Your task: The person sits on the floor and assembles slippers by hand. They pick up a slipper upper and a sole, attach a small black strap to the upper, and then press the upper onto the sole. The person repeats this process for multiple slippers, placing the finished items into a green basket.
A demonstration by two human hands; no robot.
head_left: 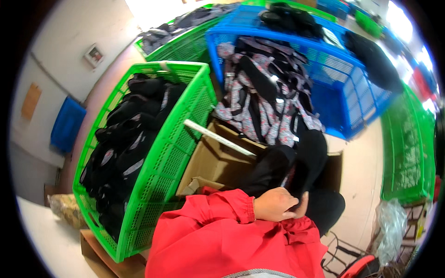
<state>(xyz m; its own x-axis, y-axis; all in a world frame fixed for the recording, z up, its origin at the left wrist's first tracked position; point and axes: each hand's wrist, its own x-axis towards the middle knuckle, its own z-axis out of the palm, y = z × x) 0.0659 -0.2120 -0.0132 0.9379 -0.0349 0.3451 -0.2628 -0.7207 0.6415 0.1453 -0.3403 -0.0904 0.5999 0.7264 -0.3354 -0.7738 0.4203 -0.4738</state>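
I see my left hand [274, 204], red elastic cuff at the wrist, closed over a soft black fabric piece [309, 160] whose long axis runs up and away; my right hand is hidden, so I cannot tell its state. Beyond lie an open brown cardboard box [214, 162], a green lattice plastic crate [181, 139] and a blue one [345, 92].

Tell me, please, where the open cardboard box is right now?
In the head view, the cardboard box sits at centre, between the green crate on the left and the blue crate behind it, just beyond the left hand.
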